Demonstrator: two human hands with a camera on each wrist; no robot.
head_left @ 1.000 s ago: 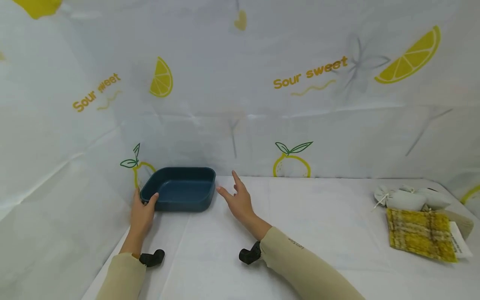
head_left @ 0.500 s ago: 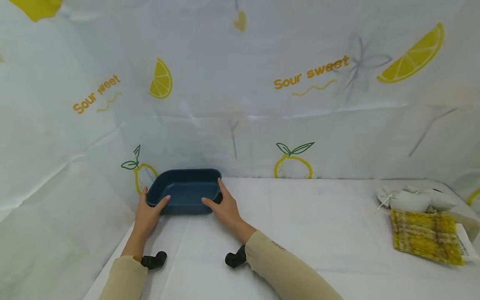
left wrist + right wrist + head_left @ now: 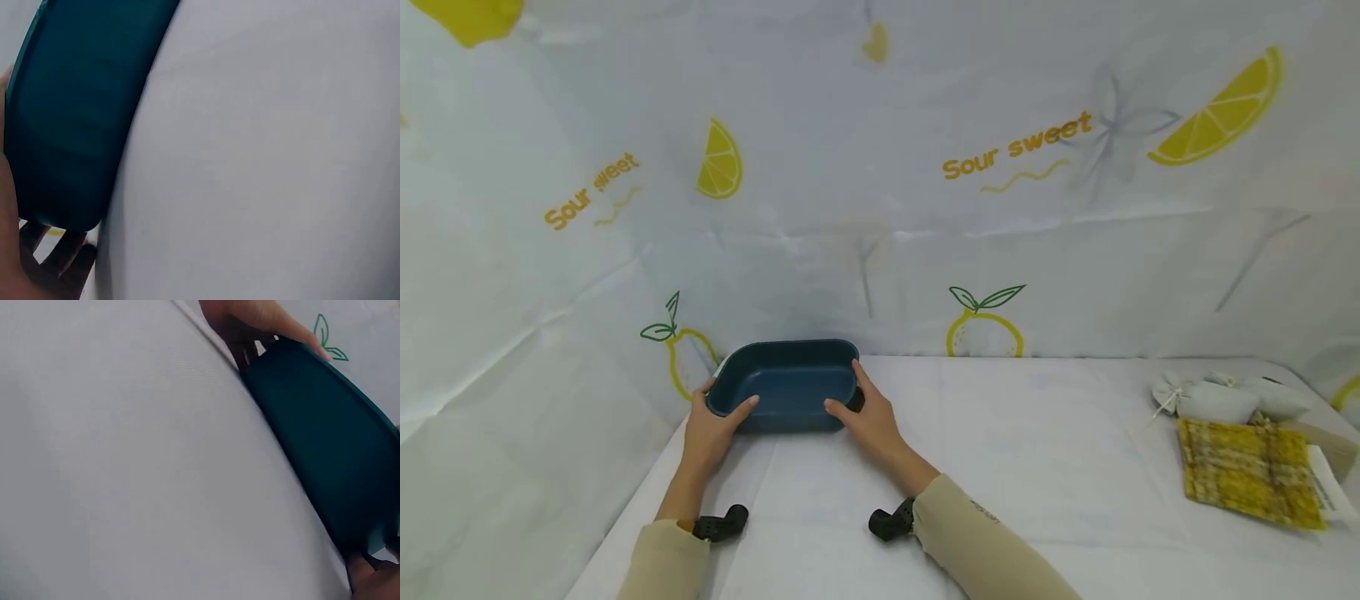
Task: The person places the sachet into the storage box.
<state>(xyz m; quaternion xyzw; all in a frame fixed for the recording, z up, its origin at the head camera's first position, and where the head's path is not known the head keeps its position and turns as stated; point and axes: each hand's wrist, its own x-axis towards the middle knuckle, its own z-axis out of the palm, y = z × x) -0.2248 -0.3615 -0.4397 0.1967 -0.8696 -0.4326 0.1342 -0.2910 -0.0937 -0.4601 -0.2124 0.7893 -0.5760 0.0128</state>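
A dark blue rectangular dish (image 3: 792,392) with rounded corners sits at the back left of the white table, nothing inside it. Its left end is in the grip of my left hand (image 3: 709,433), thumb over the near rim and fingers around the side. At the opposite end, my right hand (image 3: 876,423) holds the dish with the thumb on the near rim. In the left wrist view, curled fingers (image 3: 67,257) show by the end of the dish (image 3: 75,119). From the right wrist, the long outer wall of the dish (image 3: 322,437) shows close over the table.
At the right lie a yellow plaid fabric piece (image 3: 1251,473), white tied bags (image 3: 1217,402) and a beige item (image 3: 1330,446) partly behind them. A lemon-printed white sheet (image 3: 910,275) rises along the table's back and left sides.
My right hand has come in from the right and taken hold of the dish's right end. The dish and both hands have then shifted somewhat to the right.
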